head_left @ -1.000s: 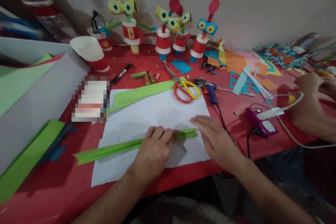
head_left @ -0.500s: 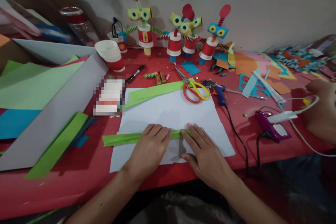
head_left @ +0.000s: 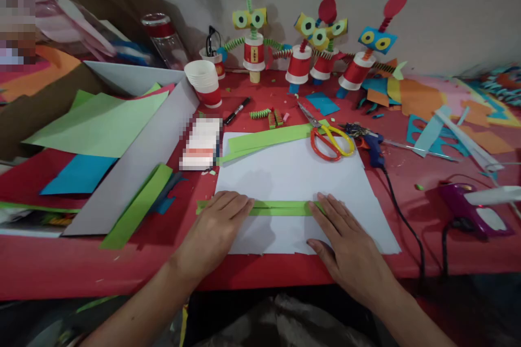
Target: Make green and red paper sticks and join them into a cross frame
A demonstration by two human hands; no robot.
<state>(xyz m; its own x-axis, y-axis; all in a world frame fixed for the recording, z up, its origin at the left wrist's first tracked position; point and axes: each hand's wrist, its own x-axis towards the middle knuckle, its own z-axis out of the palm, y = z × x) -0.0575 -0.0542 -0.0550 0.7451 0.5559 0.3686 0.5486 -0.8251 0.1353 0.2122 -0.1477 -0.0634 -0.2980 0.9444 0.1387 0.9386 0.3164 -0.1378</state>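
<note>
A folded green paper strip (head_left: 283,207) lies across white paper sheets (head_left: 280,173) near the table's front edge. Over its left part, my left hand (head_left: 217,225) is closed, fingers bent together and pressing on the strip; its thumb is hidden. My right hand (head_left: 345,236) lies flat on the strip's right end, fingers stretched out and thumb apart. Between the hands a lengthwise fold line shows. Behind them, another green paper strip (head_left: 268,138) rests on the sheets, and scissors (head_left: 331,141) with red and yellow handles overlap its right end.
Left stands a box (head_left: 142,146) of coloured paper, with a green strip (head_left: 138,206) leaning outside. Paper-cup figures (head_left: 254,54) and stacked cups (head_left: 203,84) line the back. A blue glue gun (head_left: 374,149), its black cord and a purple power socket (head_left: 468,209) are at right.
The view has swung left, shifting everything rightward. My left hand has slid left along the strip, widening the gap between my hands. My right hand stays at the strip's right end.
</note>
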